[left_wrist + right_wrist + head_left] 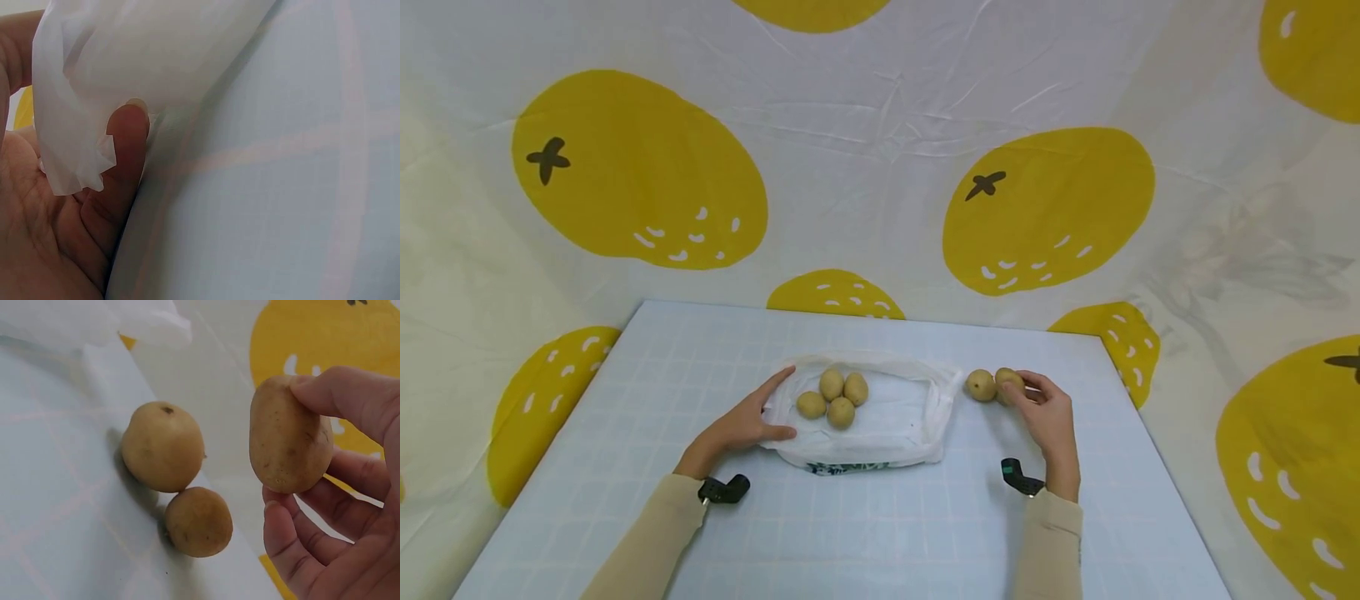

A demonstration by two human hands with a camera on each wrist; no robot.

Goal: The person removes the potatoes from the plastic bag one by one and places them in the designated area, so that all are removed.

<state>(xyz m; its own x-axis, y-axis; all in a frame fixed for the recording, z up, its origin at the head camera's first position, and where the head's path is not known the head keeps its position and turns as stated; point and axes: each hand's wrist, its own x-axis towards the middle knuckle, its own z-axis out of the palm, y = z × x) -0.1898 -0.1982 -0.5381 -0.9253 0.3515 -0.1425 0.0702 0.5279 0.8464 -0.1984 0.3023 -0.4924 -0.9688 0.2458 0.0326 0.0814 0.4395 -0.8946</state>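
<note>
A white plastic bag (pixel 934 417) lies spread wide in a box-like shape, with dark green print along its front. Several potatoes (pixel 841 412) are grouped toward its left inside. My left hand (pixel 748 419) holds the bag's left end, thumb at the front and fingers toward the back. Crumpled film (pixel 75 144) hangs over that palm in the left wrist view. To the right of the bag, my right hand (pixel 350 506) pinches an oblong potato (pixel 287 434) between thumb and fingers. Beside it are a larger round potato (pixel 164 447) and a smaller one (pixel 199 522), touching each other on the table.
Both hands work over a table (pixel 880 533) covered in a pale blue checked cloth. Behind it hangs a white curtain (pixel 850 208) with big yellow fruit prints. Each wrist carries a small black camera, one on the left (pixel 725 489) and one on the right (pixel 1021 477).
</note>
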